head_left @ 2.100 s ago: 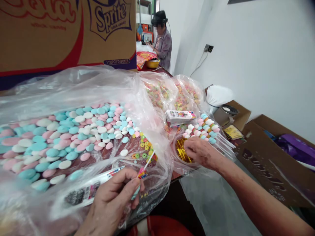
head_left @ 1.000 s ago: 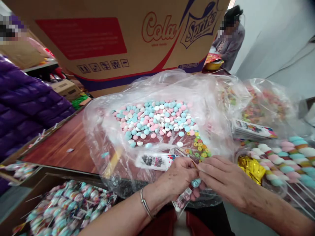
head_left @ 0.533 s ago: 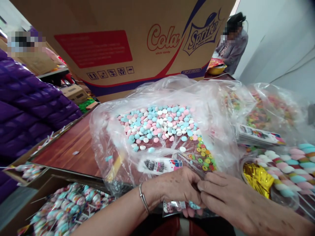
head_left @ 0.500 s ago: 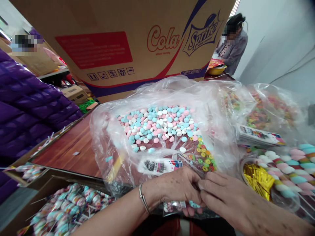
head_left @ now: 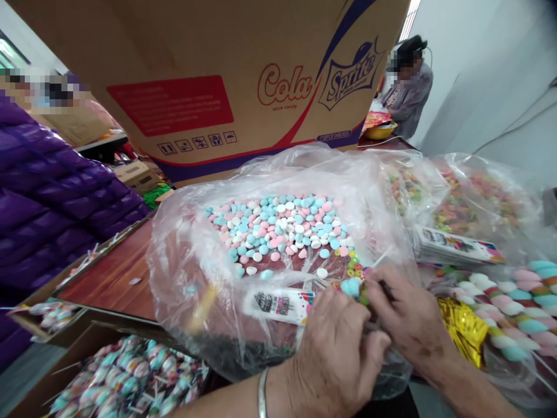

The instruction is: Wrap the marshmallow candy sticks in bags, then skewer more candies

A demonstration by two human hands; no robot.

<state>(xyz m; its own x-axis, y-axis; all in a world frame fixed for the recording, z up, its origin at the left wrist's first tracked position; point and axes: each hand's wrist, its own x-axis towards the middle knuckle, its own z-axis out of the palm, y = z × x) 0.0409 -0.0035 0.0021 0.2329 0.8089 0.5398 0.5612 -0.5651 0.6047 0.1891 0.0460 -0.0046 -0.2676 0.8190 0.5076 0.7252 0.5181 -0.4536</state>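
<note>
My left hand (head_left: 333,345), with a metal bangle at its wrist, is closed, its fingers curled around the lower part of a candy stick (head_left: 350,286). Blue candy on that stick shows above the knuckles; a pale stick points up to the right. Pressed close on the right, my right hand (head_left: 404,319) is also closed on the candy stick, partly hiding it. Just left of the hands lie printed clear wrappers (head_left: 278,303). Beyond them, loose pink, blue and white candies (head_left: 282,223) lie on an opened plastic bag (head_left: 183,232), beside small coloured candy rings (head_left: 353,267).
A large carton (head_left: 183,46) stands behind the bag. Finished candy sticks fill a box (head_left: 134,371) at lower left. At right are more wrappers (head_left: 456,244), gold ties (head_left: 465,328) and unwrapped candy sticks (head_left: 517,307). Another person (head_left: 411,87) sits at the back right.
Both hands have moved up and slightly right, over the bag's near edge. The wrapped candy seen below them before is out of sight there, and blue candy now shows above the left hand.
</note>
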